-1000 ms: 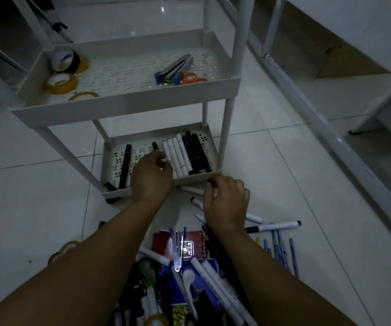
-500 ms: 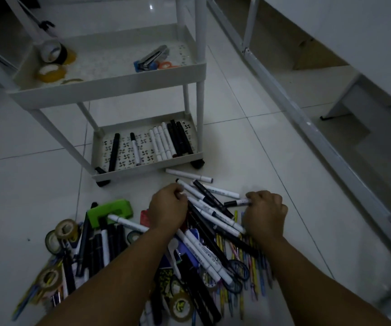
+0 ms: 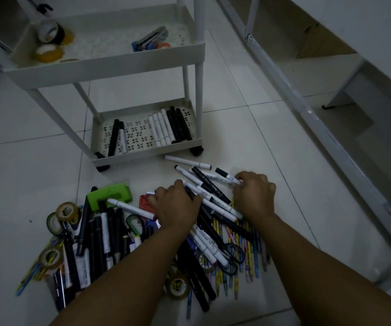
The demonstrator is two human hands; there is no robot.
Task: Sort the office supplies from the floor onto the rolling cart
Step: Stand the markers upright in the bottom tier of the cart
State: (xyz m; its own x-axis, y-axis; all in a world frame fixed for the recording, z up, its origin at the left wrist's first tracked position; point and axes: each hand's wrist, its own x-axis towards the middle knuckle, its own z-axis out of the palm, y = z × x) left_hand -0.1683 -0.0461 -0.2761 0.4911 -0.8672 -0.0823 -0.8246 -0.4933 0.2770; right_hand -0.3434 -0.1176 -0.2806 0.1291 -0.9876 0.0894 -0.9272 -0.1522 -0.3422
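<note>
Pale glossy floor tiles [image 3: 248, 137], dimly lit, with a white metal frame [image 3: 307, 114] running diagonally to the right of the rolling cart [image 3: 110, 69]. Just below the cart's bottom tray [image 3: 142, 154], a messy heap of office supplies [image 3: 124, 243]: white markers with black caps, all-black markers, thin coloured pencils [image 3: 248, 250], blue-handled scissors [image 3: 234, 252], a green hole punch [image 3: 110, 196], several rolls of yellowish tape [image 3: 67, 210] at the heap's far left. Left hand [image 3: 178, 208] down on the heap below the cart, fingers curled over a black pen [image 3: 191, 193] and the markers beneath; whether truly gripped or only pressed, cannot tell. Right hand [image 3: 254, 196] off to the right of the left one, fingers pinching the end of a white marker [image 3: 227, 178] with a black cap, its tip pointing back toward the cart. One more white marker [image 3: 187, 162] loose on the tiles just beside the cart's wheel [image 3: 197, 150]. On the bottom tray, a neat row of white and black markers [image 3: 168, 127] at the right, two more [image 3: 118, 137] at the left. On the upper tray [image 3: 189, 31], tape rolls [image 3: 48, 41] at the left, a stapler [image 3: 151, 40] at the right.
</note>
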